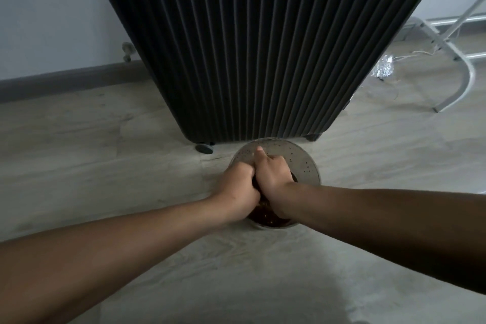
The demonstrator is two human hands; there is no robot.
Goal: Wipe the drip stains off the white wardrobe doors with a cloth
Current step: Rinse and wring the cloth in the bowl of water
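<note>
A round metal bowl [306, 163] with dark brownish water stands on the floor right in front of a tall dark ribbed cabinet [263, 42]. Both my hands are over the bowl, pressed together. My left hand [238, 189] and my right hand [273, 179] are clenched around a dark wet cloth [256, 187], of which only a sliver shows between them. My right thumb sticks up. No white wardrobe door is in view.
Pale wood-look floor [105, 139] spreads all around. A grey skirting board [65, 79] runs along the white wall at left. At right stand a white metal frame [460, 60], a crumpled foil piece [384, 68] and a thin cable. A small foot [203, 148] of the cabinet sits by the bowl.
</note>
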